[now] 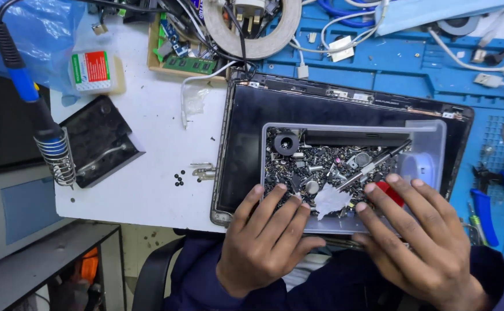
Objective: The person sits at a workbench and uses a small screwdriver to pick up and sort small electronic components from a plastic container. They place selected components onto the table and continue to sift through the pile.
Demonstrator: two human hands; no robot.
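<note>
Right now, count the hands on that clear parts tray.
2: the left hand rests fingers on the clear parts tray at its near-left edge; the right hand on its near-right edge.

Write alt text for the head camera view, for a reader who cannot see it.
Two bare hands, left hand and right hand, rest their fingers in a clear plastic tray full of small screws and metal parts, set on a dark laptop shell. A soldering iron in its stand sits at left on a white bench.

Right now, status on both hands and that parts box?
Left hand and right hand flat, fingers in clear parts box. Box full of screws, atop dark laptop panel. Screwdriver lying inside.
</note>
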